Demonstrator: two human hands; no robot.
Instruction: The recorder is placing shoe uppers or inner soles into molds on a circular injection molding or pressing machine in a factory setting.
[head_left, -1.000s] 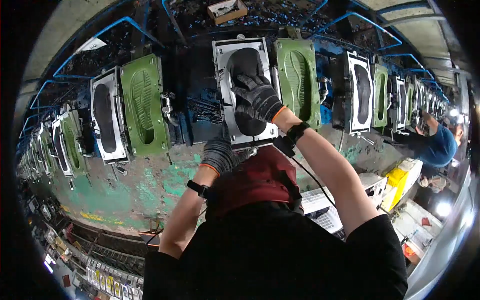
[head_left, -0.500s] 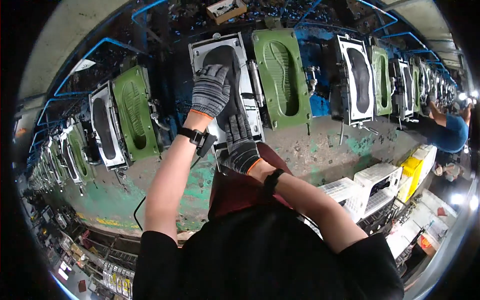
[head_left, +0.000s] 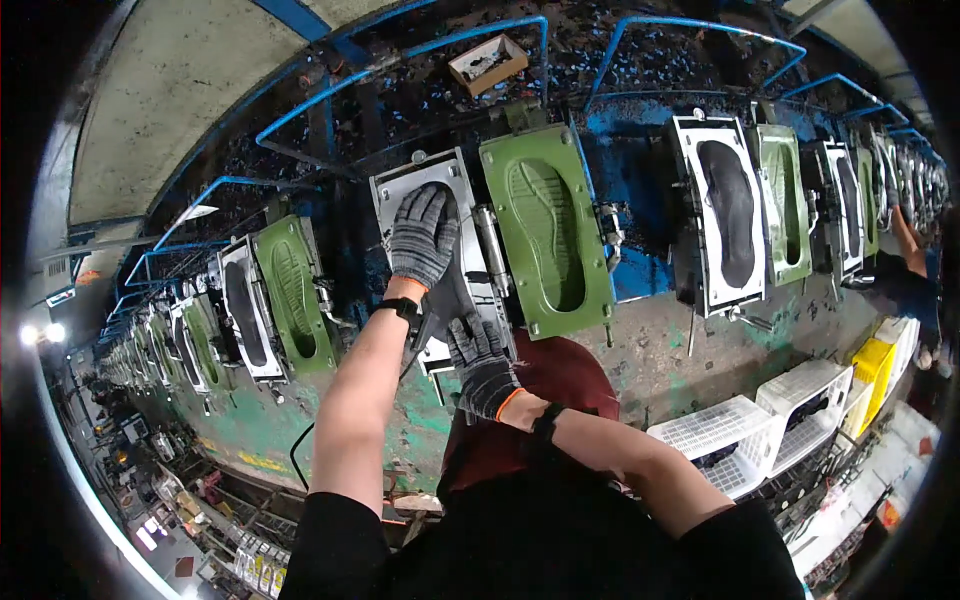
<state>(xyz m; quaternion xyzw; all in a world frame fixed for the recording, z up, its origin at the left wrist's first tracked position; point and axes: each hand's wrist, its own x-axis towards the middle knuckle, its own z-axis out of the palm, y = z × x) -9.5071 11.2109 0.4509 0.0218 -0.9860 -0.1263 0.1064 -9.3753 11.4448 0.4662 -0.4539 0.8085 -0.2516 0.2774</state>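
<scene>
My left hand (head_left: 423, 237), in a grey striped knit glove, lies flat on the far end of a dark sole-shaped form (head_left: 452, 298). This form sits on a silver metal mould plate (head_left: 391, 194) straight in front of me. At its near end my right hand (head_left: 484, 368), gloved the same way, rests with fingers stretched out and fingertips touching the form. Both hands cover much of it. Joined on the right by a metal cylinder (head_left: 490, 250) stands a green mould half (head_left: 500, 170) with a ridged, sole-shaped hollow.
More silver and green mould pairs line both sides, such as a silver plate with a dark form (head_left: 728, 215). Blue tube rails (head_left: 400, 75) run behind, near a cardboard box (head_left: 488, 66). White crates (head_left: 720, 430) stand at the right. A co-worker's arm (head_left: 910, 243) shows far right.
The view has tilted, so the moulds sit lower in it. My left hand has slid toward the form's far end, covering its tip. My right hand stays at the near end.
</scene>
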